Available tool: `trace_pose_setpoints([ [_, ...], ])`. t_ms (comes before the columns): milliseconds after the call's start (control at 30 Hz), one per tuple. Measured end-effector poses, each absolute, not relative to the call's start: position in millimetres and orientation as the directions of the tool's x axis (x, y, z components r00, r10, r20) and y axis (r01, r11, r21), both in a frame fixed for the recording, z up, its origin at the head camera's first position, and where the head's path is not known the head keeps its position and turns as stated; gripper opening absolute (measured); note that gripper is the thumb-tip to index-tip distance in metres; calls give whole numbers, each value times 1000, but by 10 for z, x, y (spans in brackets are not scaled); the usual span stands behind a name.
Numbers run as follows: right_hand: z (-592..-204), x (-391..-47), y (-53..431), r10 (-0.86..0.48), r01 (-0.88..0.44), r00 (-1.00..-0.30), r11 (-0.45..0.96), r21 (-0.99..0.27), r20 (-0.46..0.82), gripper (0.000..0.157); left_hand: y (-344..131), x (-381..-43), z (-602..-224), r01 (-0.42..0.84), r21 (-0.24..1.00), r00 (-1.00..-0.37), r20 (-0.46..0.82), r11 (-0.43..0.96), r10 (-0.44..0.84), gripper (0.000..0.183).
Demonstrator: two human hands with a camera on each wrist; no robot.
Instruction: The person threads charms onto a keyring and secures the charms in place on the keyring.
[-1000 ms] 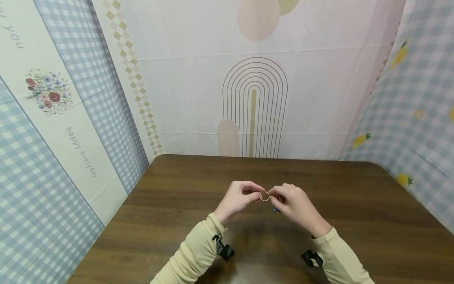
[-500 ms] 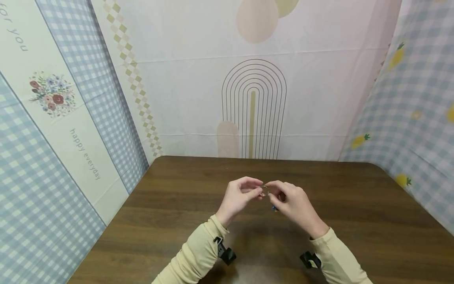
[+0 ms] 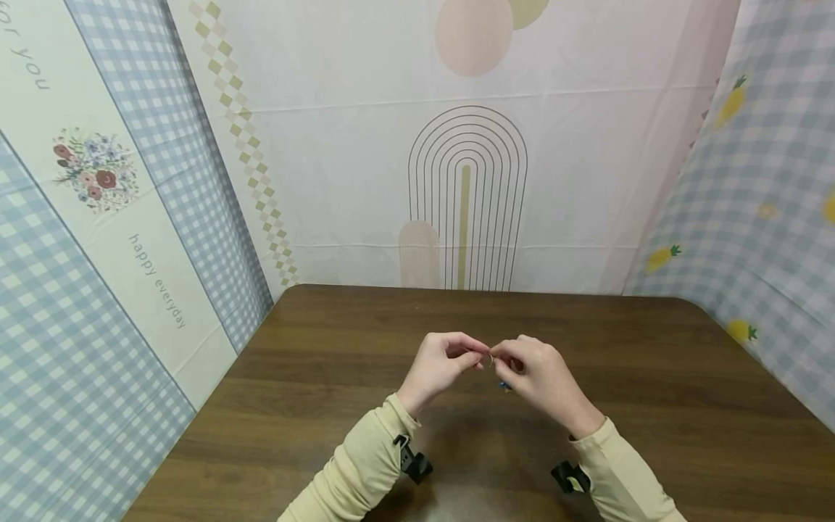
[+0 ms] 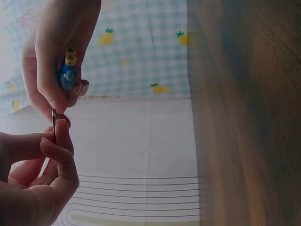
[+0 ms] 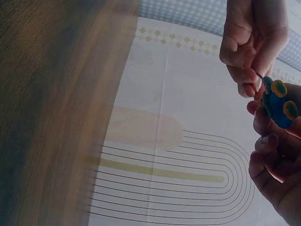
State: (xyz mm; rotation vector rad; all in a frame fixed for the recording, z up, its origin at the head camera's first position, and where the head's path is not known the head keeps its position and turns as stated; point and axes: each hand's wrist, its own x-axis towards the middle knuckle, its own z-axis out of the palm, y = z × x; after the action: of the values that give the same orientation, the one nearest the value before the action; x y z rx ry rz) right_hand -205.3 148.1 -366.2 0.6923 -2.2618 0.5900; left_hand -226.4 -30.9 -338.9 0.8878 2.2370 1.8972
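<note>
Above the table, my left hand (image 3: pixel 435 368) and right hand (image 3: pixel 540 371) meet fingertip to fingertip around a thin metal ring (image 3: pixel 491 360). The left thumb and fingers pinch one side of it, while the right thumb and index finger pinch the other. In the left wrist view the ring (image 4: pixel 54 121) stands nearly edge-on between the two hands. A small blue charm (image 4: pixel 68 76) with yellow-orange round parts pokes out from the right hand's fingers. The right wrist view shows this charm (image 5: pixel 282 107) larger, close by the pinched ring, with fingers covering part of it.
The brown wooden table (image 3: pixel 352 326) spreads below both hands. Behind it hangs a pale printed cloth (image 3: pixel 352 181), with blue checked cloths at the left (image 3: pixel 39 268) and right (image 3: pixel 776 239). Black wrist straps with cameras sit on both sleeves.
The ring showed as a round loop a second ago and now stands nearly edge-on. Both hands rose slightly, then came back down, with their fingertips now closer together.
</note>
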Motion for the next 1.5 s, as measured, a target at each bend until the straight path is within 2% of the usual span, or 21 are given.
trace_pose_setpoints([
  [100, -3660, -2092, 1519, -314, -630, -617, 747, -213, 721, 13, -275, -2285, -3393, 379, 923, -824, 305, 65, 478, 14],
  [333, -3638, -2167, 1595, -281, -607, -633, 759, -237, 721, 14, -202, -2344, -3385, 284, 959, -858, 249, 11, 449, 23],
  [500, -3631, -2246, 1658, -295, -627, -618, 745, -229, 729, 23, -133, -2395, -3380, 295, 955, -883, 279, -18, 378, 23],
  [633, -3632, -2245, 1662, -307, -641, -610, 733, -226, 731, 23, -121, -2395, -3375, 312, 950, -897, 296, -4, 329, 21],
  [867, -3619, -2217, 1664, -325, -655, -597, 726, -211, 734, 15, -121, -2392, -3371, 347, 937, -892, 316, 40, 324, 18],
  [1100, -3614, -2194, 1628, -355, -681, -574, 708, -189, 738, 17, -180, -2363, -3369, 375, 926, -867, 329, 54, 373, 14],
  [1200, -3610, -2154, 1585, -355, -677, -612, 697, -237, 707, 15, -230, -2345, -3367, 400, 913, -855, 342, 75, 390, 14],
  [1267, -3612, -2127, 1559, -358, -668, -671, 673, -319, 649, 14, -261, -2337, -3373, 434, 896, -840, 363, 97, 403, 13],
  [1400, -3636, -2086, 1531, -380, -593, -801, 604, -532, 462, 9, -301, -2393, -3486, 492, 856, -814, 389, 157, 431, 10],
  [1500, -3671, -2064, 1536, -398, -516, -855, 581, -630, 333, 11, -328, -2442, -3583, 512, 834, -806, 383, 206, 452, 8],
])
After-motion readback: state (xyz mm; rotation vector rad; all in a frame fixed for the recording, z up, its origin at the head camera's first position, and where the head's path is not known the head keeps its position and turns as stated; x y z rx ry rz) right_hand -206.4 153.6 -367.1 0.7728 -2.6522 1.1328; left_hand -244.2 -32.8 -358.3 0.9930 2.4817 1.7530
